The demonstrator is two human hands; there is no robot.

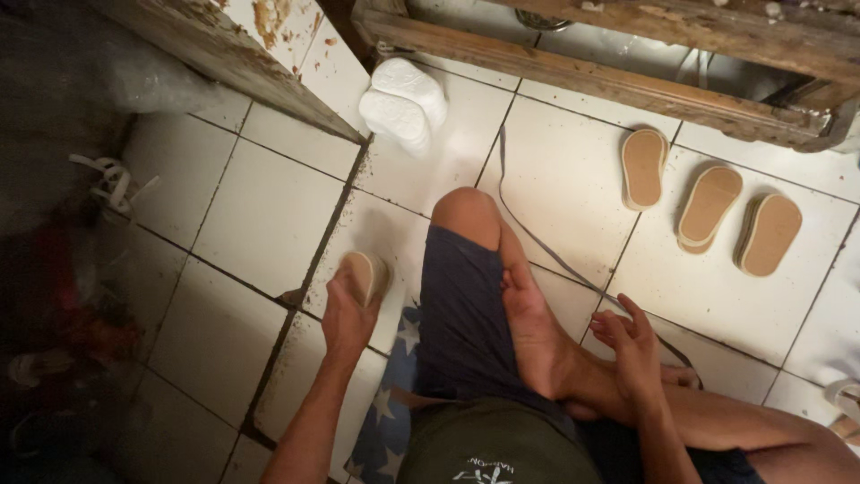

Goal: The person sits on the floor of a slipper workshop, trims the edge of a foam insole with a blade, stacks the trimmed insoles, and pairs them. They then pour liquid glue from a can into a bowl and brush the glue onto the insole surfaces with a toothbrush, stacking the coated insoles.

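I sit cross-legged on a white tiled floor. My left hand grips a tan shoe sole and holds it against the floor beside my left knee. My right hand hovers over my ankle with its fingers spread and nothing in it. Three stacks of tan soles lie on the tiles ahead to the right: one stack, a second stack and a third stack.
A pile of white soles sits by a worn wooden bench edge. A grey strap trails across the tiles. A wooden frame runs along the back. A star-patterned cloth lies under me. Clutter fills the dark left side.
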